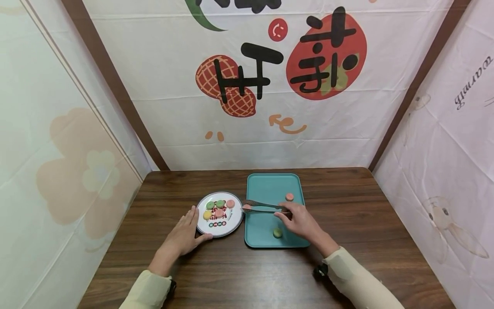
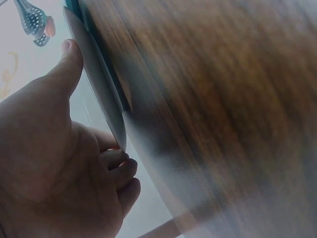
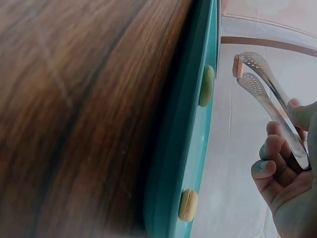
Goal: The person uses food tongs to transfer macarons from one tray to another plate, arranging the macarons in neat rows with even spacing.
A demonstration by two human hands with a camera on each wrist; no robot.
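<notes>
Metal tongs, gripped in my right hand, pinch a pink macaron near the teal tray, my left hand (fingers outstretched) touching the plate.

Reads "warm…", ending unclear, on right cloth; shows black characters on back cloth, illegibly small print on plate.

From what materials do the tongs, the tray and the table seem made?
The tongs look like metal, probably steel: grey, shiny arms. The tray is perhaps plastic or coated metal: smooth, even turquoise. The table seems wood or wood-look laminate: brown streaked grain, slight sheen.
</notes>
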